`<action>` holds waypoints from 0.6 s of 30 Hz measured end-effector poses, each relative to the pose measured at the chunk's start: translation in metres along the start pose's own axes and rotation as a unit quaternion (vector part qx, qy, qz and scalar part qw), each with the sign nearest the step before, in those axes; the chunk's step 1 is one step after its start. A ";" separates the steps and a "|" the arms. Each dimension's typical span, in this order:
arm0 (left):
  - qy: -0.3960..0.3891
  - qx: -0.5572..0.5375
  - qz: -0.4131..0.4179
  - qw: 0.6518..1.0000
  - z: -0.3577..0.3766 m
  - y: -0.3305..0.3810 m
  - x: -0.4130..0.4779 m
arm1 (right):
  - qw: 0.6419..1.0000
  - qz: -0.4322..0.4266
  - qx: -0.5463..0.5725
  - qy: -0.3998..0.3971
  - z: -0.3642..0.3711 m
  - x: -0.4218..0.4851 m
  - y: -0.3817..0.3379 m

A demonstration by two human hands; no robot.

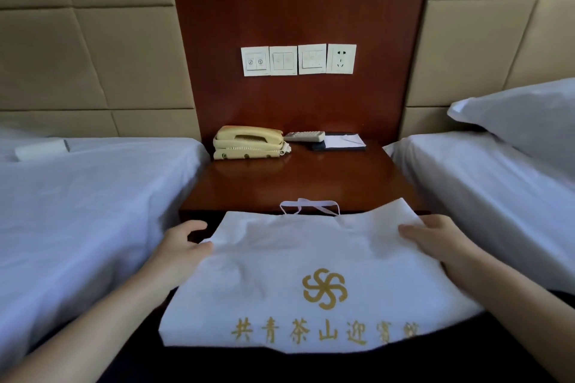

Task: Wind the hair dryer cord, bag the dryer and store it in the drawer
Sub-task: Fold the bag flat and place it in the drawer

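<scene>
Presently we count one white bag point(280, 274), printed with one gold emblem and one row of gold characters. It is held flat between two beds, just in front of the nightstand point(311, 183). Its one drawstring point(309, 207) loops over the near edge of the tabletop. What the bag contains we cannot tell.

Two hands:
- The left hand point(182, 247) pinches the bag's left edge, thumb on top, fingers curled.
- The right hand point(441, 242) lies over the right edge, fingers on the fabric; whether it clasps we cannot tell.

On the nightstand: one telephone point(249, 143), one remote point(305, 136), one notepad point(342, 141).

On the wood panel: three switch plates point(283, 60), one socket point(341, 58).

Beds: left bed point(93, 196) and right bed point(466, 180), the latter with one pillow point(522, 115).
</scene>
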State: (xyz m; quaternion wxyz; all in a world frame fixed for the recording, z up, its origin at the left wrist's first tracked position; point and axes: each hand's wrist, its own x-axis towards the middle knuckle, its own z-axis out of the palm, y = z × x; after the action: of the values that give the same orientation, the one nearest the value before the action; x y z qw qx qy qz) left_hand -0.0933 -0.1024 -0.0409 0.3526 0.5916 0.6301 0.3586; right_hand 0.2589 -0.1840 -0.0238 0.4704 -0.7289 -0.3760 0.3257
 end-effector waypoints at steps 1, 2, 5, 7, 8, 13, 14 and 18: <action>-0.004 0.005 -0.002 1.000 0.001 -0.001 0.003 | 1.000 0.008 0.001 0.002 0.000 0.005 0.003; -0.006 0.019 0.000 1.000 0.004 -0.001 0.007 | 1.000 0.015 -0.002 0.005 0.001 0.012 0.006; -0.015 0.082 0.007 0.996 0.012 0.000 0.020 | 0.999 0.037 -0.024 0.010 0.007 0.032 0.014; -0.023 0.121 0.006 0.992 0.018 -0.001 0.031 | 0.998 0.042 -0.042 0.017 0.013 0.045 0.019; -0.022 0.136 0.009 0.990 0.022 -0.002 0.038 | 0.998 0.045 -0.045 0.023 0.016 0.052 0.022; -0.001 0.228 0.022 0.973 0.047 -0.003 0.058 | 0.993 0.057 -0.084 0.057 0.030 0.069 0.040; 0.009 0.239 0.026 0.971 0.052 -0.005 0.059 | 0.992 0.058 -0.093 0.061 0.033 0.071 0.044; 0.074 0.277 0.048 0.957 0.070 -0.012 0.054 | 0.985 0.057 -0.140 0.077 0.042 0.073 0.054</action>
State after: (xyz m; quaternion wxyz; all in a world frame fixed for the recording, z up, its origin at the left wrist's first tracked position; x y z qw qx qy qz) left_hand -0.0411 -0.0463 -0.0869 0.1101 0.6672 0.7002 0.2292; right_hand 0.2742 -0.1181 -0.0974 0.3719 -0.8308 -0.3381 0.2393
